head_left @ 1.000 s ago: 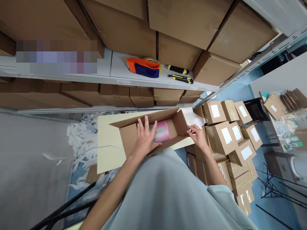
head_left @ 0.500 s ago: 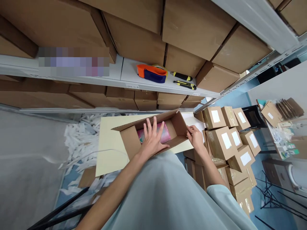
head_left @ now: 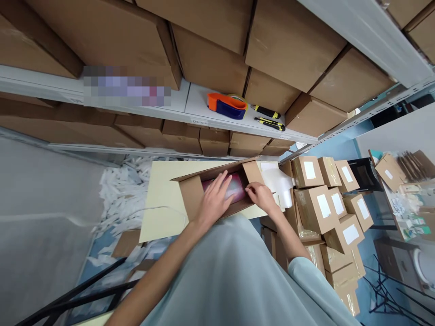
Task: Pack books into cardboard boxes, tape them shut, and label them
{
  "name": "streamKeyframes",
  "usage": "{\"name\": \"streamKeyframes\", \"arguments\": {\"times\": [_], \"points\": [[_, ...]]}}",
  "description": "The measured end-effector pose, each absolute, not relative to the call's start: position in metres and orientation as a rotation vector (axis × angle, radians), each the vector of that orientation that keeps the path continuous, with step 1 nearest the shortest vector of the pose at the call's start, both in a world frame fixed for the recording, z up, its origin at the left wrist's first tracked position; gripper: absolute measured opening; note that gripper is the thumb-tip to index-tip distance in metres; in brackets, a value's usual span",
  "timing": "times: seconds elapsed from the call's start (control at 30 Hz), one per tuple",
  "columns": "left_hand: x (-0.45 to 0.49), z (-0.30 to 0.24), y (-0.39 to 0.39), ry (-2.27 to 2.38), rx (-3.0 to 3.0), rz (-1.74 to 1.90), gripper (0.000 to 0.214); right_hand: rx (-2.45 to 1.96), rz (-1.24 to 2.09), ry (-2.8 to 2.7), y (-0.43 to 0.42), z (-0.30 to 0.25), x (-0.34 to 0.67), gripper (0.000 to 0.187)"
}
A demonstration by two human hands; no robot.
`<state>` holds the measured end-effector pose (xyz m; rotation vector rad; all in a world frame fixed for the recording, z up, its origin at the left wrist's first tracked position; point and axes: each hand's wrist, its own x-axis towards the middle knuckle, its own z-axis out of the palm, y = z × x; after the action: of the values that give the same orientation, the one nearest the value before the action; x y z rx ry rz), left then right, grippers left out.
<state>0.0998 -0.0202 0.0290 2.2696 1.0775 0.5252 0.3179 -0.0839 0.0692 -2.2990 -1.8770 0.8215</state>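
Note:
An open cardboard box [head_left: 190,197] lies in front of my body on a pale yellow board, its flaps standing out. Inside it is a pink package [head_left: 237,188] with a whitish, shiny patch on top. My left hand [head_left: 215,199] reaches over the near wall and lies on the package, fingers stretched out, hiding its left part. At the package's right end, inside the box, is my right hand [head_left: 260,195] with fingers curled together. What its fingertips hold, if anything, is hidden.
The pale yellow board [head_left: 159,181] carries a thin white cable and white sheets [head_left: 278,181]. Behind is a shelf with cartons, an orange and blue tape dispenser [head_left: 227,106] and cutters [head_left: 270,123]. Labelled cartons [head_left: 316,206] are stacked right; white scraps [head_left: 117,194] heap left.
My right hand has moved from the box's right edge inward to the package's end. My left hand's spread fingers have come closer together and lie lower on the package. The right flap now leans outward.

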Motion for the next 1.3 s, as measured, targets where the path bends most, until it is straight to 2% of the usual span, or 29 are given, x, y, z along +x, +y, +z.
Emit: {"name": "streamKeyframes", "arguments": {"times": [0.07, 0.17, 0.27, 0.33, 0.47, 0.7, 0.83, 0.97, 1.0, 1.03, 1.1, 1.13, 1.2, 1.23, 1.3], "points": [[0.066, 0.039, -0.028, 1.197, 2.161, 0.611, 0.056, -2.176, 0.764, -1.765, -0.096, 0.069, 0.342, 0.027], [0.008, 0.039, -0.049, 1.259, 2.081, 0.483, 0.074, -1.984, 0.73, -1.711, -0.118, 0.072, 0.391, 0.03], [-0.03, 0.017, -0.072, 1.176, 2.016, 0.226, 0.103, -1.894, 1.017, -1.655, -0.132, 0.069, 0.436, 0.059], [-0.037, -0.001, -0.078, 1.148, 1.963, 0.144, 0.107, -1.873, 1.233, -1.581, -0.132, 0.058, 0.453, 0.072], [-0.027, -0.02, -0.061, 1.102, 1.846, 0.17, 0.095, -1.867, 1.261, -1.458, -0.126, 0.025, 0.451, 0.064], [-0.029, -0.018, 0.0, 1.161, 1.55, 0.239, 0.111, -2.031, 1.101, -1.555, -0.141, 0.004, 0.414, 0.055], [-0.023, -0.033, 0.011, 1.436, 1.629, 0.302, 0.103, -2.239, 0.916, -1.591, -0.129, -0.01, 0.397, 0.06], [-0.003, -0.037, 0.013, 1.648, 1.913, 0.572, 0.143, -2.479, 0.686, -1.374, -0.111, -0.024, 0.379, 0.052], [0.003, -0.034, 0.015, 1.608, 2.022, 0.621, 0.149, -2.493, 0.612, -1.347, -0.107, -0.025, 0.377, 0.058], [0.007, -0.03, 0.018, 1.546, 2.137, 0.639, 0.151, -2.477, 0.543, -1.349, -0.103, -0.024, 0.377, 0.072], [0.015, -0.02, 0.025, 1.419, 2.336, 0.591, 0.147, -2.372, 0.432, -1.427, -0.091, -0.017, 0.38, 0.102], [0.018, -0.014, 0.029, 1.375, 2.401, 0.547, 0.144, -2.299, 0.385, -1.49, -0.084, -0.012, 0.383, 0.11], [0.021, -0.005, 0.034, 1.349, 2.466, 0.475, 0.136, -2.154, 0.31, -1.624, -0.069, 0.0, 0.391, 0.107], [0.022, -0.003, 0.035, 1.36, 2.478, 0.454, 0.131, -2.099, 0.291, -1.687, -0.063, 0.005, 0.394, 0.099], [0.021, -0.002, 0.034, 1.389, 2.489, 0.424, 0.114, -2.033, 0.293, -1.796, -0.054, 0.012, 0.396, 0.071]]}}
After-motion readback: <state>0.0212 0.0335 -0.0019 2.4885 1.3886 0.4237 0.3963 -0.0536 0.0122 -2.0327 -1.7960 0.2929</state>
